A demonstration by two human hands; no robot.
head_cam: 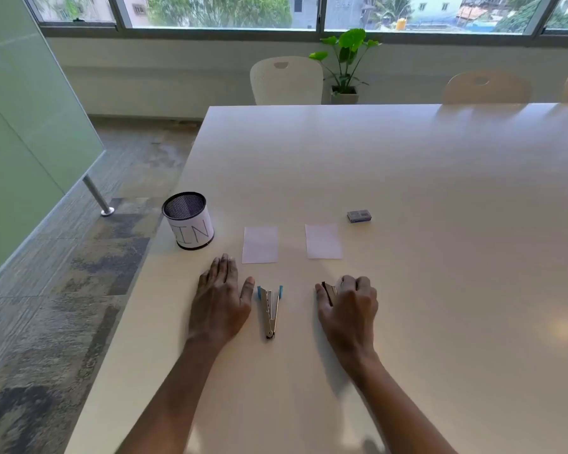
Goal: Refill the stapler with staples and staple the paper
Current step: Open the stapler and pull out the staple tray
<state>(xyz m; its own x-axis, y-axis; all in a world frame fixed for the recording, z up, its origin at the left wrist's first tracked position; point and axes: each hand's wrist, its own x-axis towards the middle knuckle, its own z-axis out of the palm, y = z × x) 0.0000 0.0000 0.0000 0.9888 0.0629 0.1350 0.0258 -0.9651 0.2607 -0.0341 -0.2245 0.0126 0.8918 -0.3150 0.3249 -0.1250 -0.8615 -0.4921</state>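
Stapler lies splayed open in a V on the desk, between our hands. Its long axis runs near-to-far: hinge towards us, blue-tipped ends pointing away at the left sheet. Left hand lies flat, fingers straight, thumb just beside the stapler. Right hand is curled round a small dark item; we can't tell what it is. Right sheet lies beyond it, staple box further right, bin far left.

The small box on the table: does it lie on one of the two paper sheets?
No, the small box rests on the bare table, clearly apart from the nearer paper sheet.
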